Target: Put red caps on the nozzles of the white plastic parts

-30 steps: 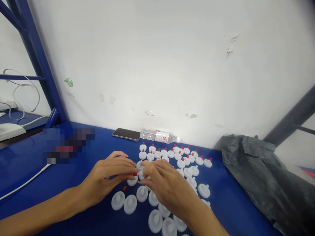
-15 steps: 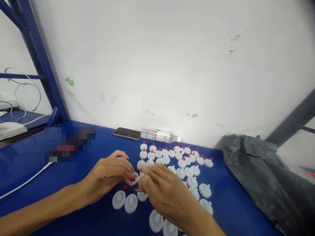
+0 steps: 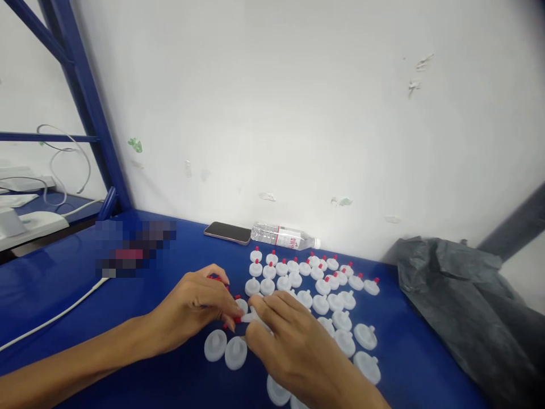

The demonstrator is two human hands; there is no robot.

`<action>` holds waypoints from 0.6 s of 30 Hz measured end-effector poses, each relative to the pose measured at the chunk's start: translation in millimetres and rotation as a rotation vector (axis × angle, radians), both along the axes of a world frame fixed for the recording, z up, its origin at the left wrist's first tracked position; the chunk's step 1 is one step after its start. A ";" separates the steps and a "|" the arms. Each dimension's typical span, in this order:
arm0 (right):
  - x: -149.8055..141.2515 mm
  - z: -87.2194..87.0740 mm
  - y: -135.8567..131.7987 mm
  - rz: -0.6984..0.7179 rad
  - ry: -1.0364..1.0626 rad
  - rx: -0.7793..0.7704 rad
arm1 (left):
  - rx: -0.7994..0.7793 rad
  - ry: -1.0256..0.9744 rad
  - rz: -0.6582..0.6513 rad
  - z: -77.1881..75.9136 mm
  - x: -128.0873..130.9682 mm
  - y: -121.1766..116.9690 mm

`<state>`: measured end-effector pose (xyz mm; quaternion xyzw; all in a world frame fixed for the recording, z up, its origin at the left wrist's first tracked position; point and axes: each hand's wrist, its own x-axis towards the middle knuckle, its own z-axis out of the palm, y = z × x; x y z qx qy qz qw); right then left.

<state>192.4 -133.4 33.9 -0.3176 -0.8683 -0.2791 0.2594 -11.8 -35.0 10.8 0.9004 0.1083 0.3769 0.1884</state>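
Observation:
My left hand (image 3: pixel 187 307) pinches a small red tip cap (image 3: pixel 237 319) between thumb and fingertips. Held in the fingers of my right hand (image 3: pixel 293 341) is a white spouted lid (image 3: pixel 250 317), its narrow nozzle pointing left and meeting the red cap. Much of that lid is hidden behind the fingers. Loose red caps (image 3: pixel 216 278) lie partly covered by my left hand. Several white lids (image 3: pixel 321 304) with bare nozzles lie around my right hand. Farther back, several lids (image 3: pixel 256 267) stand in rough rows with red caps on their nozzles.
A clear water bottle (image 3: pixel 285 236) and a phone (image 3: pixel 227 232) lie along the wall on the blue table (image 3: pixel 179 250). A dark plastic bag (image 3: pixel 460 307) covers the right side. A white cable (image 3: pixel 55 318) runs across the left, near a blurred-out object (image 3: pixel 136 250).
The nozzle of the lid in my right hand now shows against the red cap in my left; before, they were apart. The whole view has shifted slightly, moving everything rightward.

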 end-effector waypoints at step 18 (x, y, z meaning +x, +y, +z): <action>100.3 -2.3 37.5 -0.603 0.366 -0.328 | -0.044 0.574 0.100 12.4 -9.7 15.0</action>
